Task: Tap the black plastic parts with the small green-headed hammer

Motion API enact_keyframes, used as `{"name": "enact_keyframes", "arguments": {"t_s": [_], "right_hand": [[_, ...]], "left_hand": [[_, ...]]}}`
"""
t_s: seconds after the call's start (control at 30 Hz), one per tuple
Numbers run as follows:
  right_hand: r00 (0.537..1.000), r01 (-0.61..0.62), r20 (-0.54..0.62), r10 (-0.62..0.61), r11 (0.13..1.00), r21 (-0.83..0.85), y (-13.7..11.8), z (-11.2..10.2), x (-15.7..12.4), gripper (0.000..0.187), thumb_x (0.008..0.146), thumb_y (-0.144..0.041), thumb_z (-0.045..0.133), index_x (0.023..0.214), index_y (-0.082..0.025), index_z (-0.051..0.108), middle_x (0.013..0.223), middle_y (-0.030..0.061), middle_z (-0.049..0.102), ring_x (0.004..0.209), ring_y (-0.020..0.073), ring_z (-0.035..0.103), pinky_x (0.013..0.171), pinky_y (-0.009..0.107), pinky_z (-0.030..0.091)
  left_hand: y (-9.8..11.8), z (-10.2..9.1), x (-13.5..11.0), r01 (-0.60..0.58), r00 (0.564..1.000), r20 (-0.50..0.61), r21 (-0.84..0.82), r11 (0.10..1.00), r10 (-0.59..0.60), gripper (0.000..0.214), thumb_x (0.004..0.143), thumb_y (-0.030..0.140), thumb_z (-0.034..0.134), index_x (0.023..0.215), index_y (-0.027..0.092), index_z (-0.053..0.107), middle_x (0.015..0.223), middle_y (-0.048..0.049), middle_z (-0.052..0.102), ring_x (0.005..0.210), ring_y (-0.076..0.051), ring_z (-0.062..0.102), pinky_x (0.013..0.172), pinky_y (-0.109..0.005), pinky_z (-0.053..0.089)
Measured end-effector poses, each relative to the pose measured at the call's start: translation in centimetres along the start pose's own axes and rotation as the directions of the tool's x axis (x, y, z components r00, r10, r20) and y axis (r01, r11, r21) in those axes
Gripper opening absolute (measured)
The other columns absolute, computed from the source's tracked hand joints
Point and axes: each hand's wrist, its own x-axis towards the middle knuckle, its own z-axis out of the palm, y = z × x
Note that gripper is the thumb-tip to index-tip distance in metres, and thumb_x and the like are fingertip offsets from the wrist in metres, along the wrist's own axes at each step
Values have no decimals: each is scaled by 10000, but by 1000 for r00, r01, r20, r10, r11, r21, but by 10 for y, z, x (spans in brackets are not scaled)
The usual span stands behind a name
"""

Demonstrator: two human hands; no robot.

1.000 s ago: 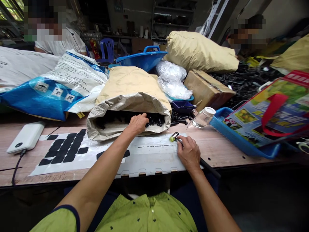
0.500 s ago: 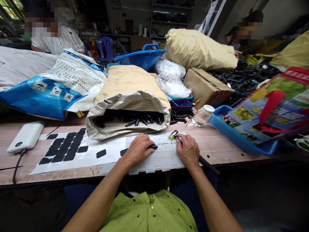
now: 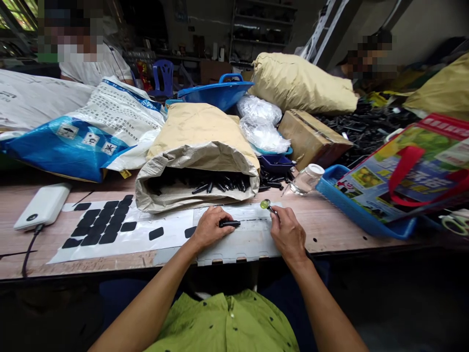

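L hand (image 3: 212, 226) is half curled, fingers & thumb closed on a black part (image 3: 231, 223), one end poking out to the R; can't tell if it's lifted or pressed to the board (image 3: 242, 244). R hand (image 3: 289, 230) is wrapped snugly round a small hammer (image 3: 265, 204), no gap showing, head up past the fingers. Table (image 3: 326, 215) runs under it all, wood-look. Sack (image 3: 205, 122) lies on its side there, mouth twd the hands, loose parts (image 3: 229, 183) inside; prob. stiffish & heavy w/ that load, best gripped two-handed by the folded rim. White sheet (image 3: 142, 244) w/ black pads (image 3: 129, 226) spreads off to the L, thin, prob. floppy, so take it by a corner. Board is under L hand, R hand by its R side; looks flat, light, fairly stiff, might skid. Hammer is prob. light overall w/ most wt. in the head, shiny metal w/ a yellow-green face, maybe plastic; hold by the handle. Part is slim & glossy, prob. hard plastic, v. light, not esp. fragile, apt to roll or slip; best pinched btwn thumb & fingertips twd its L end
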Motion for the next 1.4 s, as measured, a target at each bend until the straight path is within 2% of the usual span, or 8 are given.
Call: {"name": "enact_keyframes", "arguments": {"t_s": [0.13, 0.2, 0.43, 0.6, 0.77, 0.9, 1.1, 1.4], "right_hand": [[995, 63, 55, -83, 951, 301, -25, -10, -6, 273, 1007, -296, 468, 1146, -210, 687, 1038, 80, 703, 984, 202, 657, 882, 322, 497], [985, 89, 106, -135, 930, 358, -37, -14, -11, 273, 1014, -300, 472, 1153, -210, 689, 1014, 77, 712, 968, 200, 668, 875, 324, 513], [975, 172, 75, -211, 921, 349, -54, -18, -26, 296, 1028, -268, 461, 1248, -231, 655, 1050, 81, 701, 1002, 201, 666, 911, 333, 520], [957, 176, 169, -234, 937, 301, -54, -10, -29, 301, 1031, -260, 438, 1231, -230, 660, 1002, 74, 690, 952, 203, 669, 861, 325, 527], [959, 210, 112, -260, 920, 332, -67, -9, -27, 302, 1032, -256, 440, 1257, -225, 638, 1031, 80, 684, 971, 197, 657, 882, 324, 521], [936, 232, 190, -298, 924, 303, -74, -3, -31, 302, 1029, -235, 430, 1234, -232, 651, 1007, 65, 687, 923, 185, 659, 839, 306, 524], [968, 185, 114, -222, 945, 268, -50, -3, -16, 291, 1020, -283, 469, 1231, -234, 663, 1039, 69, 701, 980, 198, 664, 874, 318, 507], [978, 196, 77, -192, 979, -50, 14, 15, 8, 266, 984, -271, 510, 1152, -223, 711, 981, 69, 687, 970, 226, 592, 881, 346, 453]], "left_hand": [[0, 1, 1, 28, 1000, -5, -18, 999, -28, 150, 820, 284, 771, 958, 226, 768, 905, -32, 664, 965, -239, 542, 855, -353, 420], [1, 1, 2, 39, 999, -13, -28, 999, -40, 140, 811, 283, 775, 940, 228, 774, 899, -31, 668, 960, -238, 546, 858, -353, 423], [3, 1, 2, 64, 998, -14, -63, 996, -65, 133, 794, 262, 783, 925, 237, 786, 894, -26, 675, 956, -234, 551, 849, -348, 423], [2, 2, 2, 65, 998, -9, -49, 997, -65, 149, 786, 260, 790, 933, 232, 789, 892, -29, 672, 954, -232, 548, 866, -354, 424], [1, 0, 3, 50, 999, 11, -35, 998, -50, 116, 810, 293, 776, 909, 233, 768, 915, -31, 675, 962, -232, 553, 877, -358, 426], [0, 1, 3, 42, 999, 22, -12, 999, -42, 106, 821, 324, 763, 819, 222, 737, 891, -30, 662, 925, -228, 545, 875, -364, 424], [4, -1, 1, 61, 998, 1, -42, 997, -61, 148, 782, 267, 777, 926, 239, 757, 926, -28, 683, 966, -242, 553, 892, -373, 423], [3, -1, -1, 65, 997, -26, -43, 997, -66, 255, 700, 184, 771, 948, 228, 725, 939, -25, 677, 955, -247, 553, 846, -369, 443]]}}
